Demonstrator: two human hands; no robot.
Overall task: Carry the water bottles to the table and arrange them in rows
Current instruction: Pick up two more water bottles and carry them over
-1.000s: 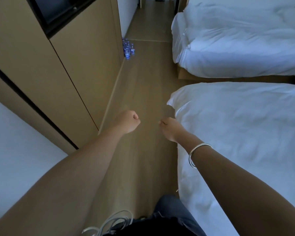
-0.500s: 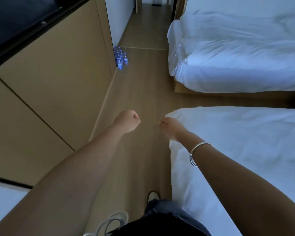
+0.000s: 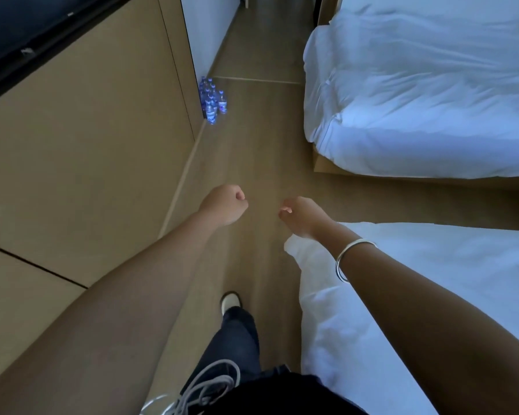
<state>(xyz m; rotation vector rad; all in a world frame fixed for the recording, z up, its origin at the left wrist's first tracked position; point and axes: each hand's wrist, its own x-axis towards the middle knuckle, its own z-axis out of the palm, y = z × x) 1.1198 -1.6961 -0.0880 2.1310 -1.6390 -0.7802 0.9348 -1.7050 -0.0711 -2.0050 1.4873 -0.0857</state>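
Note:
Several small water bottles [image 3: 212, 100] with blue labels stand in a cluster on the wooden floor, against the far corner of the cabinet. My left hand [image 3: 225, 205] is held out over the floor with its fingers curled into a fist and holds nothing. My right hand [image 3: 301, 215] is beside it, fingers curled in, also holding nothing; a silver bangle sits on that wrist. Both hands are well short of the bottles. No table is in view.
A tall wooden cabinet [image 3: 96, 163] runs along the left. Two beds with white bedding stand on the right, the near bed [image 3: 432, 295] and the far bed [image 3: 417, 100], with a gap between them. The wooden floor aisle [image 3: 261, 145] leads ahead. My shoe [image 3: 230, 301] steps forward.
I have walked forward along the aisle: the bottles and the far bed appear closer and lower in view. Both hands keep the same curled pose.

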